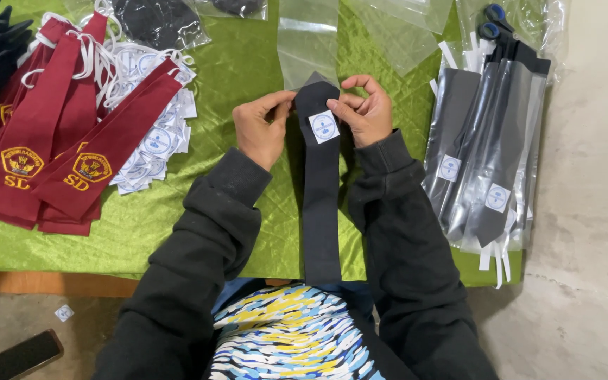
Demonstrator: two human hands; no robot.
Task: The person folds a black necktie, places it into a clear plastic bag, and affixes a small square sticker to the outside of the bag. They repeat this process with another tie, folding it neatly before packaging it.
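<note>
The person is wearing a black long-sleeved top whose 2 sleeves are creasing along the forearms and ending in ribbed cuffs at the wrists. The left hand [260, 131] and right hand [365, 112] are bare. Below, cloth patterned in blue, yellow, white and black is showing.

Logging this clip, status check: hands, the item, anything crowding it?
Left hand and right hand both pinching the black tie near its pointed top. Round white sticker on tie. Clear bag just beyond; nothing blocking.
</note>
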